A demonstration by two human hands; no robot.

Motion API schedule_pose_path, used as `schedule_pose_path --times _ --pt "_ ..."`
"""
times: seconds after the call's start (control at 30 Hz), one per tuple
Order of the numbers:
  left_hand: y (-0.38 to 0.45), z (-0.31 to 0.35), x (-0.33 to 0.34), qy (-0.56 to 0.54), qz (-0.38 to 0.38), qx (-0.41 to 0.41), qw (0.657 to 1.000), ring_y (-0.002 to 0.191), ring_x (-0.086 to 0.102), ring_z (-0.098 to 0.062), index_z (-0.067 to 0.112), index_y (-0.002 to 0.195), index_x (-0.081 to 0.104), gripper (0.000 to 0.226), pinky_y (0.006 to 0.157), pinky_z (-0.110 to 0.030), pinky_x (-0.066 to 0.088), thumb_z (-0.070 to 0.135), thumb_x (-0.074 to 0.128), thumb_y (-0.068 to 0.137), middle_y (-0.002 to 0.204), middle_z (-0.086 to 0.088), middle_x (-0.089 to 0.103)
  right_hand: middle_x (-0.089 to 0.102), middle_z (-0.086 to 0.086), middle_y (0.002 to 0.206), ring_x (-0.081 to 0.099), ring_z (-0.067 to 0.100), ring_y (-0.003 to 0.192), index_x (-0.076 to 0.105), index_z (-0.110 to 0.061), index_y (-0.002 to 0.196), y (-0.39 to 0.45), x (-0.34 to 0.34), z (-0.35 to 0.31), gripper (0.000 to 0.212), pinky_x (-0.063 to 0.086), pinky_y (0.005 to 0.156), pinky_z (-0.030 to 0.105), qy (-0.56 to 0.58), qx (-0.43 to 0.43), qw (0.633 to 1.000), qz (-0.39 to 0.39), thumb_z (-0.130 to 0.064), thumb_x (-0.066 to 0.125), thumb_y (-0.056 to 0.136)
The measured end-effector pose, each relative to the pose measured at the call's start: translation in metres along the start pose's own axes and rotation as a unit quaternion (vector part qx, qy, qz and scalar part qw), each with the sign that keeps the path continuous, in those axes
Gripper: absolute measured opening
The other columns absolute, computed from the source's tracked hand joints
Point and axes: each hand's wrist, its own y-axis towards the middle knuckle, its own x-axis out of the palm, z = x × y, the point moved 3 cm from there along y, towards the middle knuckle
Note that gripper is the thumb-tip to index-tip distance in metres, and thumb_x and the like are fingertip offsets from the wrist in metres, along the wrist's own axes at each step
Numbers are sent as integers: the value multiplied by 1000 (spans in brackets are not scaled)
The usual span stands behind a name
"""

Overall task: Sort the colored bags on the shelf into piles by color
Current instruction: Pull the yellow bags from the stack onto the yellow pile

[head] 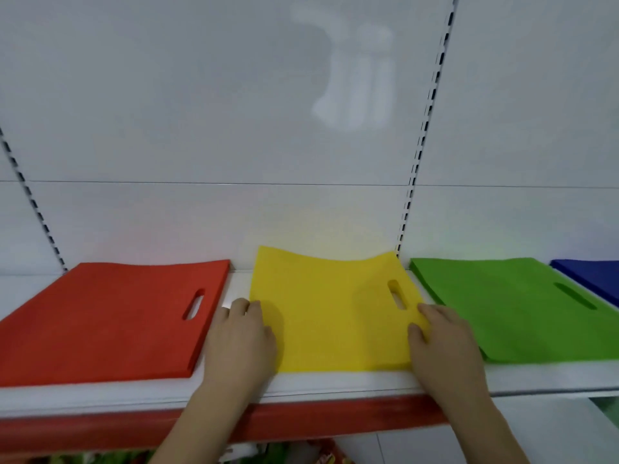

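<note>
Four flat piles of bags lie side by side on the white shelf [231, 286]: a red pile [100, 319] at the left, a yellow bag [331, 306] in the middle, a green pile [516, 303] to its right, and a blue pile [593, 276] cut off at the right edge. My left hand [239, 343] rests at the yellow bag's left edge with the thumb on top of the fabric. My right hand [442, 343] rests on the bag's right edge, below its handle slot, thumb on the fabric. The yellow bag's far edge bows upward against the back wall.
A white back panel with slotted uprights [422, 142] rises behind the shelf. The shelf's front has a red strip [83, 430]. Colourful packets [321, 455] show on the level below.
</note>
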Motion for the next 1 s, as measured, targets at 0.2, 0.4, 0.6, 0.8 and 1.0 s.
schedule_pose_path --times 0.2,0.4,0.6,0.8,1.0 --pt "-1 0 6 15 -18 -17 1000 51 51 -32 10 62 62 26 55 -37 49 13 87 54 61 -10 58 54 6 133 45 28 120 53 -9 136 3 3 3 45 38 100 37 -55 12 998 -25 -29 48 96" --pt "-2 -3 6 -32 -20 -26 999 50 29 -19 19 54 45 39 59 -36 45 16 82 65 52 -2 48 59 9 119 51 26 101 64 -5 113 5 1 1 34 43 93 37 -70 21 997 -29 -30 50 95" --pt "-3 -6 7 -46 -34 -46 997 59 33 -22 19 64 44 31 75 -38 40 30 63 86 63 -1 55 62 6 98 42 19 79 64 -8 104 4 -2 -5 32 40 88 34 -90 19 995 -28 -35 48 96" --pt "-8 -1 4 -30 21 -14 999 50 24 -16 19 55 49 26 60 -33 43 30 63 73 51 4 47 63 6 106 49 23 88 64 -10 105 2 -2 -4 33 38 88 34 -77 15 996 -33 -38 50 95" --pt "-5 -7 11 -26 -79 -71 994 67 47 -26 17 77 57 32 79 -41 45 43 43 86 75 -2 58 56 9 127 48 28 113 61 -10 120 2 -1 1 40 36 97 37 -48 17 998 -47 -38 52 93"
